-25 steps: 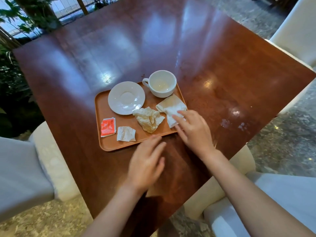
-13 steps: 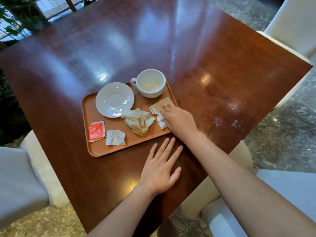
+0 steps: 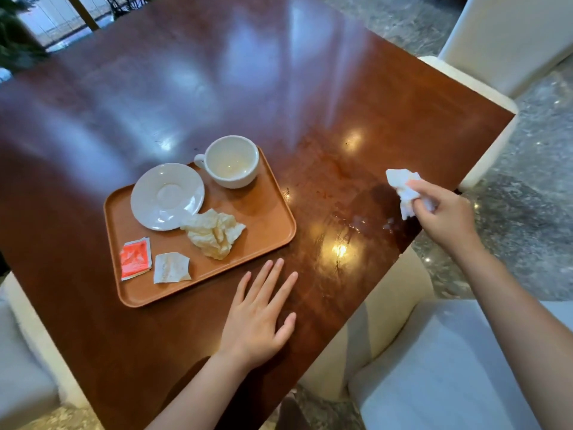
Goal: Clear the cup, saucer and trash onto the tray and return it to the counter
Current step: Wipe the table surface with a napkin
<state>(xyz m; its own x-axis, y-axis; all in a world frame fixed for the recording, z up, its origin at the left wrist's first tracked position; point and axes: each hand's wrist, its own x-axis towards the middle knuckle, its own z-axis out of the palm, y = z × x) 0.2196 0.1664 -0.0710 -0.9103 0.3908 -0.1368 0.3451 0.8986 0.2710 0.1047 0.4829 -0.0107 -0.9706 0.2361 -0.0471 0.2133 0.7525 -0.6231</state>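
An orange tray [image 3: 266, 212] lies on the dark wooden table [image 3: 248, 88]. On it stand a white cup [image 3: 231, 161] at the far right corner and a white saucer [image 3: 167, 195] to its left. A crumpled beige napkin [image 3: 214, 232], a red sachet [image 3: 135, 258] and a torn white wrapper [image 3: 171, 268] also lie on the tray. My right hand [image 3: 443, 214] holds a white napkin [image 3: 403, 189] above the table's right edge, over wet spots [image 3: 366, 221]. My left hand [image 3: 259, 318] rests flat on the table just in front of the tray, fingers spread.
Cream chairs stand around the table: one at the far right [image 3: 508, 38], one below my right arm [image 3: 434, 367], one at the lower left [image 3: 21, 352]. The floor is speckled stone [image 3: 527, 212]. Plants and a window [image 3: 46, 20] are at the top left.
My right hand has picked the white napkin off the tray's right side and carried it right, over the wet spots. My left hand stays flat on the table.
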